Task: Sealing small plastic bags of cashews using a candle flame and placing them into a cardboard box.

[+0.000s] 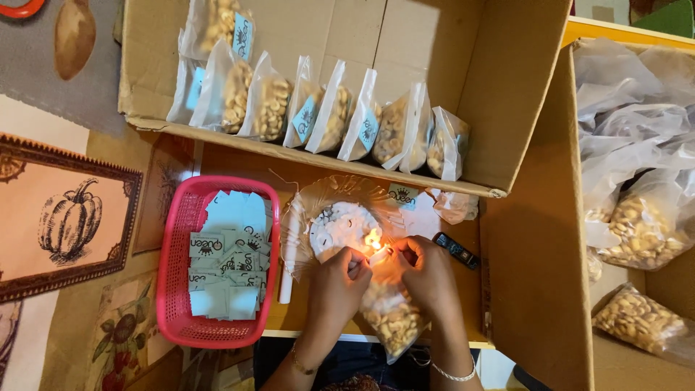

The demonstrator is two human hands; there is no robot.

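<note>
Both hands are pinching the top of a clear bag of peanuts (391, 318) at a small flame (373, 239).

The left hand (339, 279) is curling closed, fingers gripping the bag's upper edge; the right hand (423, 271) is gripping the same edge from the other side, fingertips nearly meeting the left. The bag is hanging below the hands at the table's near edge. The flame is burning just above the fingers, before a white plate (340, 224). A pink basket (177, 304) of paper labels is sitting to the left; a cardboard box (499, 94) of filled bags is standing behind.
</note>
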